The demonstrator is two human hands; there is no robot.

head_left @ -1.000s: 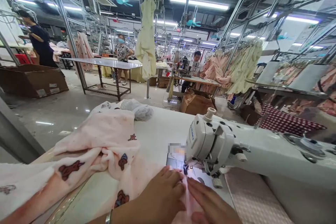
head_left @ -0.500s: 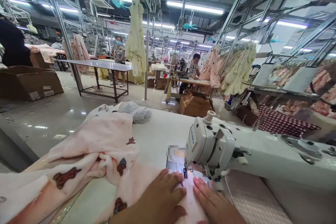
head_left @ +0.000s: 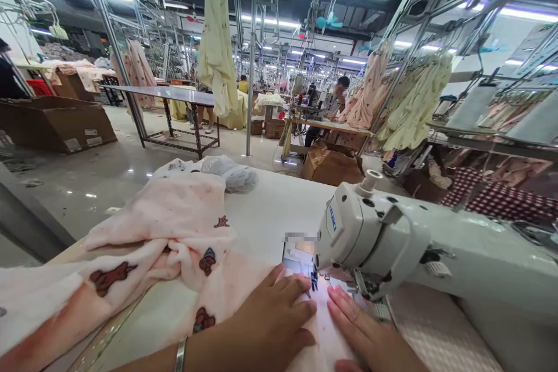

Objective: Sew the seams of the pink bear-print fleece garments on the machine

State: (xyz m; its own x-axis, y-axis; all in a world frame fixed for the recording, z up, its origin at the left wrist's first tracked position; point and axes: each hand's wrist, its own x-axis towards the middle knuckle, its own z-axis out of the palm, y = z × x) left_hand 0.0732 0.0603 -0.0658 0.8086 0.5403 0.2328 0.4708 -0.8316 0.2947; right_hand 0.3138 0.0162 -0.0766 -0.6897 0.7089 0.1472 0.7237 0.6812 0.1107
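My left hand [head_left: 265,325] lies flat, fingers stretched out, on pale pink fleece fabric [head_left: 174,232] printed with small brown bears, just left of the needle. My right hand [head_left: 370,337] also lies flat on the same fabric, fingertips close to the presser foot [head_left: 314,282] of a white sewing machine [head_left: 375,238]. A metal bangle circles my left wrist. The fabric bunches up in folds to the left across the white table [head_left: 270,209].
A crumpled clear plastic bag [head_left: 231,173] lies at the table's far side. Beyond are cardboard boxes [head_left: 52,125], a long work table [head_left: 170,96], hanging cream and pink garments [head_left: 218,40], and a seated person at another machine [head_left: 335,99].
Both hands have slid slightly forward with the fabric toward the needle. The camera has shifted a little, bringing the machine head nearer.
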